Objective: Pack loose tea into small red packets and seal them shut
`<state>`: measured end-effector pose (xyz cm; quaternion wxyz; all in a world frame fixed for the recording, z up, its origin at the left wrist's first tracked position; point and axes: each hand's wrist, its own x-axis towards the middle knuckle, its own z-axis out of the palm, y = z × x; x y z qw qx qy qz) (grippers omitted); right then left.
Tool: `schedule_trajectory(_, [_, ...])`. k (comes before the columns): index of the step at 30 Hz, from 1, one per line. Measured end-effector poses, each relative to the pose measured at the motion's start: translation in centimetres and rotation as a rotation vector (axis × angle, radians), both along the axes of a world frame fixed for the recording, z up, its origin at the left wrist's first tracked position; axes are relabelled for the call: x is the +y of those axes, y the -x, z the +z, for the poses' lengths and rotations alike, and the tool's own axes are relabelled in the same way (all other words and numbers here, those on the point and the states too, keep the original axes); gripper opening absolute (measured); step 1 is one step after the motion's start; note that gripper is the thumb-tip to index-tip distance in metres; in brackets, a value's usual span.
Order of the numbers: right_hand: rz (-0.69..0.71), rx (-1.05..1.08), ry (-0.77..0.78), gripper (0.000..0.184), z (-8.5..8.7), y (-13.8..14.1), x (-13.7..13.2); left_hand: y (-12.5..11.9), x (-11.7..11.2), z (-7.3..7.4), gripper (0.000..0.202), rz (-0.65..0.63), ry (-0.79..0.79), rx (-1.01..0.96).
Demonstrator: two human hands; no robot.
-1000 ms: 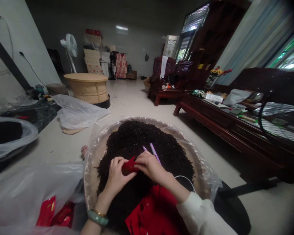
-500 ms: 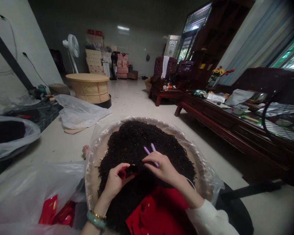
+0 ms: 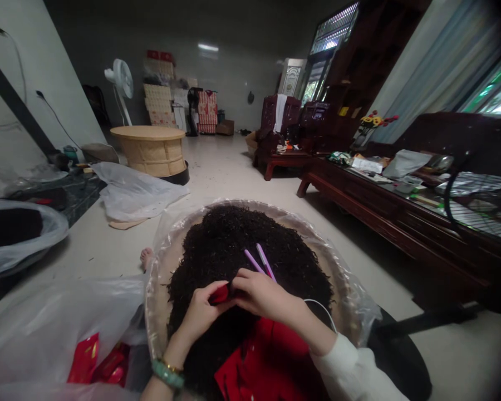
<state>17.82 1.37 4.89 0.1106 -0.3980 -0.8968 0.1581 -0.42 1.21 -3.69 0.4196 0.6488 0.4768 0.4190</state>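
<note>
In the head view, my left hand (image 3: 204, 305) grips a small red pouch (image 3: 219, 294), held above a heap of dark, twisted dried leaves that look like tea (image 3: 250, 234). The fingers of my right hand (image 3: 259, 291) are closed together at the pouch's mouth; whatever they pinch is hidden. Just beyond the right hand, two slim purple sticks (image 3: 261, 262) rest on the leaves, their near ends covered by the hand. The heap fills a round, plastic-lined basket (image 3: 158, 278). Flat red pouches (image 3: 271, 356) lie in a pile at its near side, below my right forearm.
On the left, a clear plastic bag (image 3: 67, 306) has filled-looking red packets (image 3: 83, 359) on it. Another lined basket (image 3: 45, 239) of dark contents stands at the far left. A bare foot (image 3: 146, 257) shows beside the main basket. A long wooden table (image 3: 371, 217) runs along the right.
My right hand has moved left and down from above the leaves to the pouch's mouth, meeting my left hand. The pouch's dark opening is now covered by the fingers.
</note>
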Motion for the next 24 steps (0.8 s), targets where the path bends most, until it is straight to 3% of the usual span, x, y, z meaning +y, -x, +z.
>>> schedule_trajectory(7, [0.027, 0.106, 0.126, 0.019, -0.3, -0.4, 1.2, 0.2, 0.6, 0.3, 0.031, -0.067, 0.013, -0.047])
schedule_trajectory(13, [-0.177, 0.244, 0.271, 0.013, -0.3, -1.1, 2.4, 0.4, 0.8, 0.7, 0.031, -0.078, 0.035, -0.046])
schedule_trajectory(17, [-0.293, 0.478, 0.482, 0.011, -0.8, -2.2, 3.6, 0.5, 1.0, 0.3, 0.033, -0.037, 0.028, -0.034])
schedule_trajectory(20, [-0.366, 0.667, 0.604, 0.020, -0.9, -2.9, 4.2, 0.7, 0.9, 0.1, 0.034, -0.001, 0.033, -0.051])
schedule_trajectory(22, [-0.399, 0.736, 0.573, 0.024, -0.7, -2.9, 4.1, 0.7, 0.8, 0.1, 0.035, 0.019, 0.051, -0.080])
schedule_trajectory(24, [-0.381, 0.711, 0.426, 0.021, -0.3, -2.4, 3.5, 0.7, 0.8, 0.3, 0.036, 0.021, 0.074, -0.110])
